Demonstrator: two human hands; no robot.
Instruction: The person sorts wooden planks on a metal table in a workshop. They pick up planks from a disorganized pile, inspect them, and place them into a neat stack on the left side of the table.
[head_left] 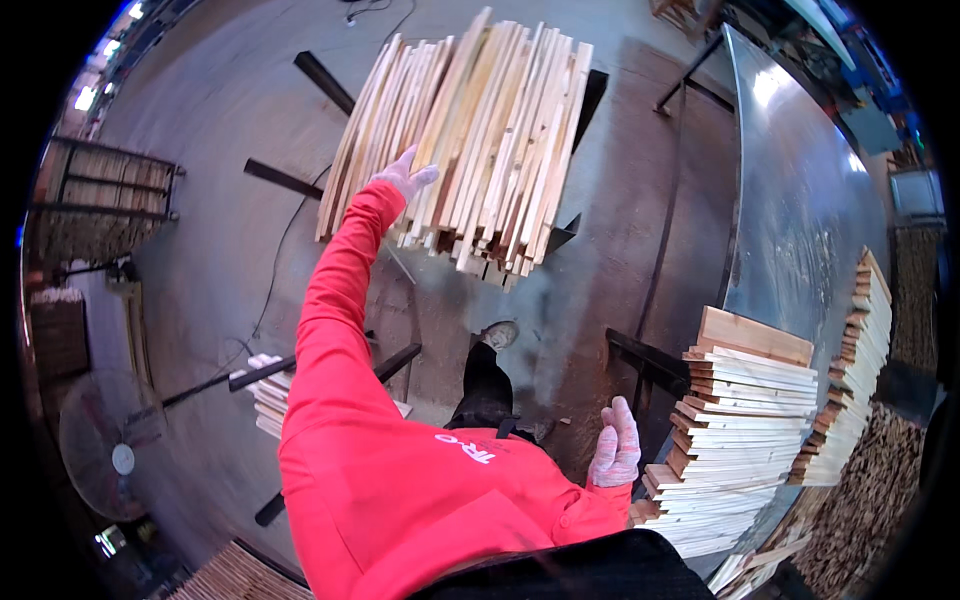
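Note:
A large pile of long, pale wooden strips (pixel 500 130) lies on dark metal bars ahead of me. My left hand (pixel 407 177), in a light glove, reaches out to the near left part of this pile. Its thumb and fingers are spread over the strips, and nothing shows in its grip; whether it touches them I cannot tell. Low on the right, my right hand (pixel 615 445) is held up in a similar glove with its fingers stretched out, empty. Beside it stands a stack of short wooden boards (pixel 745 430), their ends unevenly stepped.
A shiny metal table (pixel 790 190) runs along the right, with a second row of boards (pixel 848 375) on it. Dark metal bars (pixel 648 362) jut out near my legs. At left are a standing fan (pixel 110 440), more pale strips (pixel 268 395) and a floor cable (pixel 290 230).

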